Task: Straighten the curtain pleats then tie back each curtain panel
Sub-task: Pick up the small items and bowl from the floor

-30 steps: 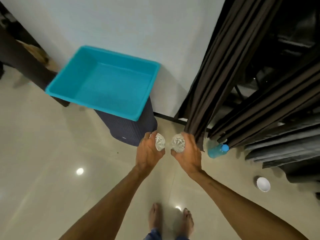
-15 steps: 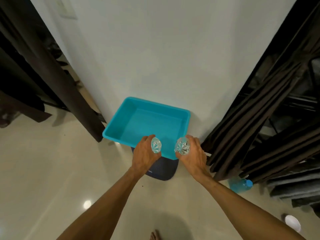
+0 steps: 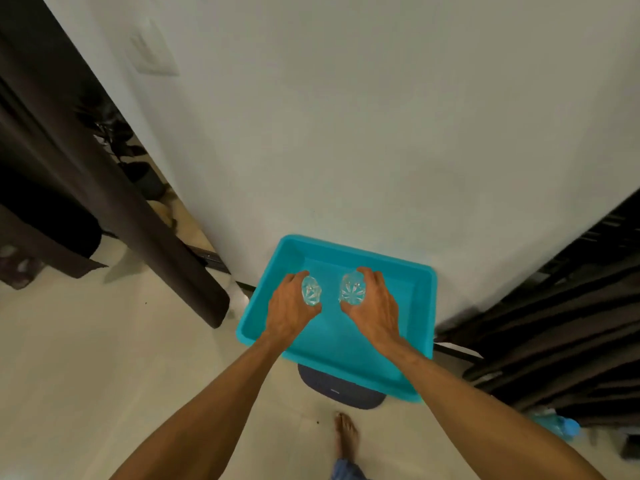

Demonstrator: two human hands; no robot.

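My left hand [image 3: 289, 311] grips a clear cut-glass piece [image 3: 310, 289], and my right hand [image 3: 374, 306] grips a second, larger clear glass piece [image 3: 352, 289]. Both hands hover side by side over a turquoise plastic tub [image 3: 424, 306] that stands against the white wall. A dark brown curtain panel [image 3: 114, 216] hangs at the left, its hem just above the floor. Another dark pleated curtain panel [image 3: 554, 327] hangs at the right edge. Neither hand touches a curtain.
The tub sits on a dark blue ribbed bin [image 3: 341, 389]. A blue-capped bottle [image 3: 557, 426] lies on the floor at the right curtain's foot. A wall switch plate [image 3: 154, 51] is high on the left. My bare foot [image 3: 346, 436] stands on the pale tiled floor.
I have stepped away from the right curtain toward the wall. Both hands, still holding the glass pieces, have moved from beside that curtain to over the turquoise tub.
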